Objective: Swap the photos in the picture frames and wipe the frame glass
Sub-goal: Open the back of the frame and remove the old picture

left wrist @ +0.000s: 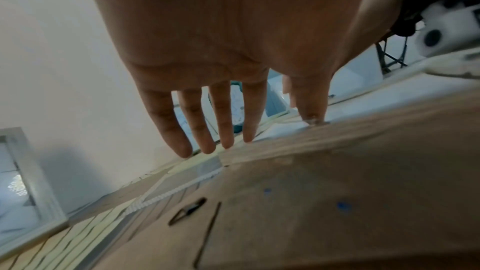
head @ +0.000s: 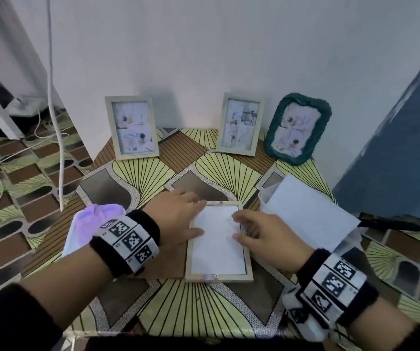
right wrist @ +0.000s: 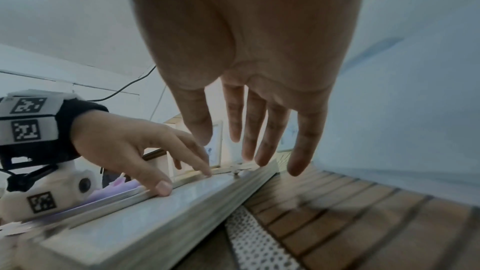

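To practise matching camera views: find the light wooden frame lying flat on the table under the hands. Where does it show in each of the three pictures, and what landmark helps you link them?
Head: the flat frame lies low at centre, between both hands.
Left wrist: only a sliver of it shows at the fingertips, right of centre.
Right wrist: it runs diagonally from lower left to centre.
Shared landmark: the left hand touching its edge.

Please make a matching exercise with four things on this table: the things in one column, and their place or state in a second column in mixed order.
1. green frame
2. open frame
3. white sheet
4. brown backing board

a. lies flat between the hands
b. stands at the back right
c. lies under the left wrist
d. lies on the right side of the table

Pairs: 1-b, 2-a, 3-d, 4-c
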